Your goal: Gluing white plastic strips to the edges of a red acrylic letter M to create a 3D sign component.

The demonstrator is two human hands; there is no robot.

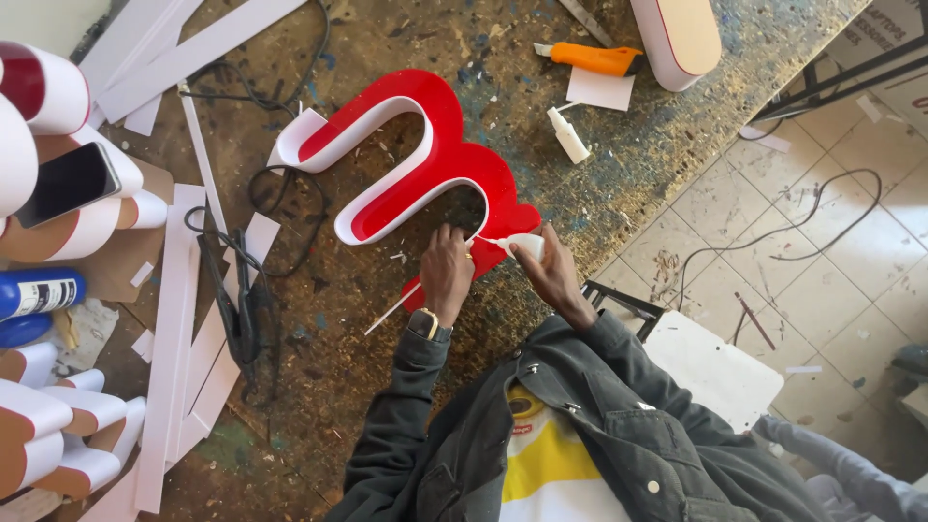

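My left hand [447,274] pressed down on near end of red letter [435,155], fingers curled over white edge strip [391,311]. My right hand [553,275] clamped round small glue bottle [522,246], nozzle aimed left at letter edge, just beside left fingers. Hands close, not touching. Beyond right hand: spare glue bottle [568,135], orange knife [592,59]. Far left of left hand: phone [66,184], white strips [174,338].
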